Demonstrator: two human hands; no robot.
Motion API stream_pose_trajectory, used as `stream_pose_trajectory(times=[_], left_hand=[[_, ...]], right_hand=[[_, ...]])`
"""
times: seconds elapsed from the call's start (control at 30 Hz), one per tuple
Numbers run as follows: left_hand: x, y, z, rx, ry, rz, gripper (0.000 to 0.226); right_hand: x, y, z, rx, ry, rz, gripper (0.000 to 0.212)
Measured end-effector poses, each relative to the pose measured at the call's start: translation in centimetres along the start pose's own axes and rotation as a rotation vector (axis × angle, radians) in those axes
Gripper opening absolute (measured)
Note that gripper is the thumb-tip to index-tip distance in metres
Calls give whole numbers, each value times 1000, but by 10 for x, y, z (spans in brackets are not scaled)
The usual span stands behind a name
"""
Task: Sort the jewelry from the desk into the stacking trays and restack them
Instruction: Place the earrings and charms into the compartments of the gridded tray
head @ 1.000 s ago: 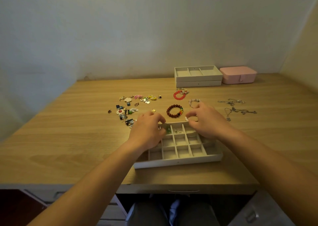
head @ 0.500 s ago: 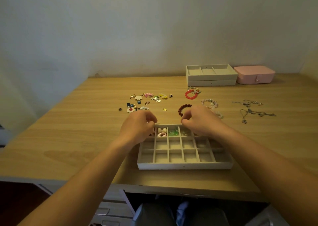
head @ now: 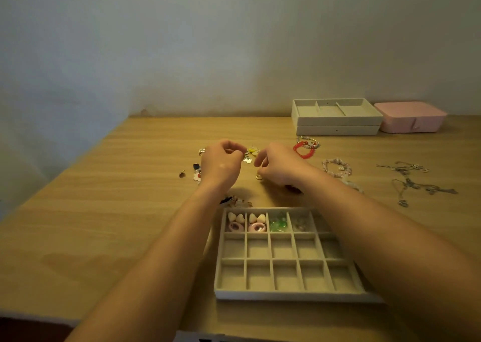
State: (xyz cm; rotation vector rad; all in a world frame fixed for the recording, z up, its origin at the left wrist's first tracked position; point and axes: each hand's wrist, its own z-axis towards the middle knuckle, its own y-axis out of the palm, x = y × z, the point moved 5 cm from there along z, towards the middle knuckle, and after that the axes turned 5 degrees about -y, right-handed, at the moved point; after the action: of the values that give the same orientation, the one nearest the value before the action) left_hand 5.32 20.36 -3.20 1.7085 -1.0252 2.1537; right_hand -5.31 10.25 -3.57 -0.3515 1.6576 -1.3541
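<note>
Matt wood-grain desk [head: 109, 211]; velvety grey tray [head: 286, 293].

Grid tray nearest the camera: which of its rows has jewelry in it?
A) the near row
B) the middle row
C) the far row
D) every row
C: in the grid tray only the far row holds pieces, among them cream hearts, pink rings and green beads; the visible middle and near compartments show bare lining.

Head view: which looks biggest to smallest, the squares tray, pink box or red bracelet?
1. Compartment tray, though it is also nearest the camera, which makes it look bigger.
2. Pink box.
3. Red bracelet.
</note>
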Motion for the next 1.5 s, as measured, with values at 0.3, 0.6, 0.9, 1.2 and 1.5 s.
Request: stream_pose_trajectory(times=[0.3, 0.6, 0.9, 1.2, 1.5], left_hand=[[0, 14, 2, 33, 126, -62, 16], [32, 14, -43, -274, 384, -273, 19], [46, 28, -64, -402, 358, -475, 19], [38, 28, -63, -410, 310, -467, 23], [30, 29, -58, -419, 236, -479, 27]], right_hand=[[2, 0, 9, -49, -57, -10, 7], [16, -39, -54, -14, -62, 937, 18], [25, -39, -79, -31, -51, 1352, 30], [34, -40, -89, 208, -38, 1136, 12], [26, -40, -95, 227, -139, 996, 16]])
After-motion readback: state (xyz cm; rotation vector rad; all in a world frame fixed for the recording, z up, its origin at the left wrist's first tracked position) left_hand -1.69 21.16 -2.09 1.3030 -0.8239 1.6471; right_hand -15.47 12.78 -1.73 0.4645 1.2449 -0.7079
